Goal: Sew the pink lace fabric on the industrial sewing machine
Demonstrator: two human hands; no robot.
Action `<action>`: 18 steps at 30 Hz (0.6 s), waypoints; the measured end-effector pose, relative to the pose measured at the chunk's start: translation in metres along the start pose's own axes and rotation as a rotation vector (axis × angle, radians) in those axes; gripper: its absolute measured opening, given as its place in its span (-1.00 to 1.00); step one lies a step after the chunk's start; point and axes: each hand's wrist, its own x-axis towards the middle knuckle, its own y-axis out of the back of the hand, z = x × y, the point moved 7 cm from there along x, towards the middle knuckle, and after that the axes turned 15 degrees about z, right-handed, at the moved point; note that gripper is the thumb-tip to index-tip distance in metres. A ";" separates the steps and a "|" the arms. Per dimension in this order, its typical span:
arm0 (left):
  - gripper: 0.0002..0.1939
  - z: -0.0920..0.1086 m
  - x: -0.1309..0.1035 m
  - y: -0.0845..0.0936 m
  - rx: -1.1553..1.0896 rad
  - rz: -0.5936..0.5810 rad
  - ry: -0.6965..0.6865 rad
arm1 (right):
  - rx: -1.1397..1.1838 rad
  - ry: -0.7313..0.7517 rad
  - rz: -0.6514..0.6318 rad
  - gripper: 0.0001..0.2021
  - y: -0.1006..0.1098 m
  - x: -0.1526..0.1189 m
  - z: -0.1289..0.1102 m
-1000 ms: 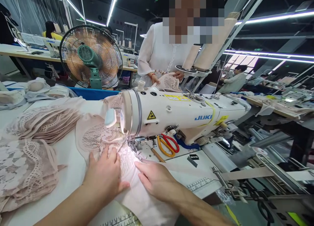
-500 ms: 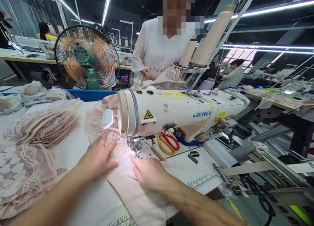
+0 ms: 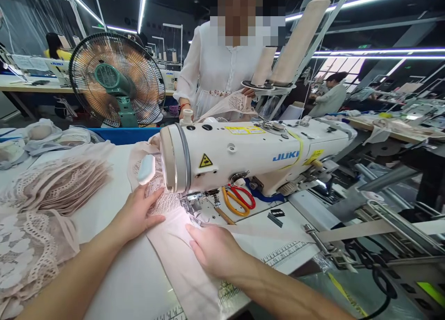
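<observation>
A pale pink lace and fabric piece (image 3: pixel 174 246) lies on the white table under the presser foot (image 3: pixel 192 206) of a white JUKI sewing machine (image 3: pixel 243 155). My left hand (image 3: pixel 137 213) lies flat on the lace part, left of the needle. My right hand (image 3: pixel 212 250) presses flat on the plain fabric just in front of the foot. Neither hand grips anything; both rest on the cloth with fingers spread.
Stacks of pink lace pieces (image 3: pixel 45 190) lie at the left. Red and yellow scissors (image 3: pixel 239 199) rest under the machine arm. A fan (image 3: pixel 116 81) stands behind. A person in white (image 3: pixel 222 70) holds lace across the machine. Thread cones (image 3: pixel 299 37) rise at the back.
The fabric has fed away from me under the foot. My left hand slid forward and left with it. My right hand stayed near the foot. The view shifted slightly.
</observation>
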 end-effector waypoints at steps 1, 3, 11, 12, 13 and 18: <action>-0.41 0.000 0.000 0.001 0.002 0.014 -0.003 | 0.016 0.003 0.009 -0.55 -0.001 -0.002 0.001; -0.46 0.001 0.001 0.002 0.011 0.037 -0.013 | 0.054 -0.006 0.016 -0.57 -0.003 -0.007 0.003; -0.67 0.025 -0.001 0.016 0.225 0.197 -0.012 | 0.090 -0.016 0.008 -0.62 -0.010 -0.020 0.005; -0.68 0.033 -0.005 0.015 0.222 0.210 -0.038 | 0.085 -0.017 0.010 -0.63 -0.010 -0.019 0.005; -0.67 0.043 -0.010 0.011 0.200 0.204 -0.084 | 0.082 -0.019 0.015 -0.63 -0.010 -0.018 0.005; -0.78 0.103 -0.059 -0.029 0.058 -0.005 -0.471 | 0.096 0.000 0.005 -0.71 -0.007 -0.019 0.005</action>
